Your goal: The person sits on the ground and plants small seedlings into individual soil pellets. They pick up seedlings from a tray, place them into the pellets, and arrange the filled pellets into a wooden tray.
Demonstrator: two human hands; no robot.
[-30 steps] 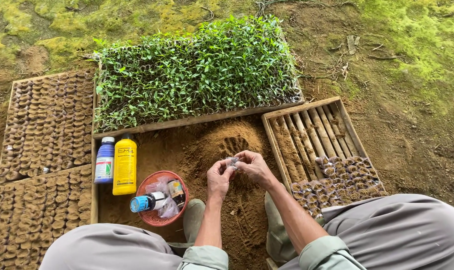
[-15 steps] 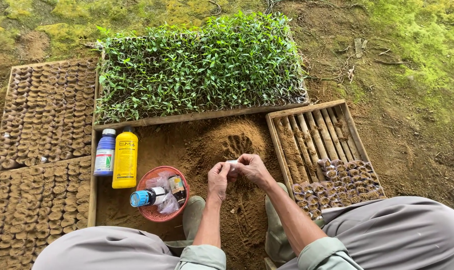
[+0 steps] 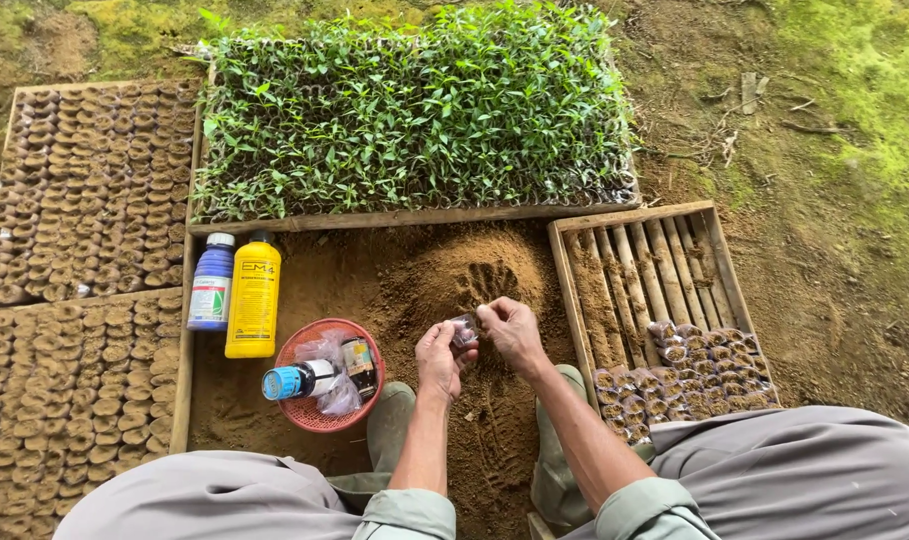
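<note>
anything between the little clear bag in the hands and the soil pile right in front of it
Nothing visible does. Both hands, left and right, hold the small clear bag just above the soil mound, with only open air between.

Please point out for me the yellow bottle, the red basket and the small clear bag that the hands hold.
yellow bottle (image 3: pixel 253 305): head view, middle of its body.
red basket (image 3: pixel 312 415): head view, bare woven rim at the lower edge.
small clear bag (image 3: pixel 465 329): head view, the part showing between the two hands.
</note>
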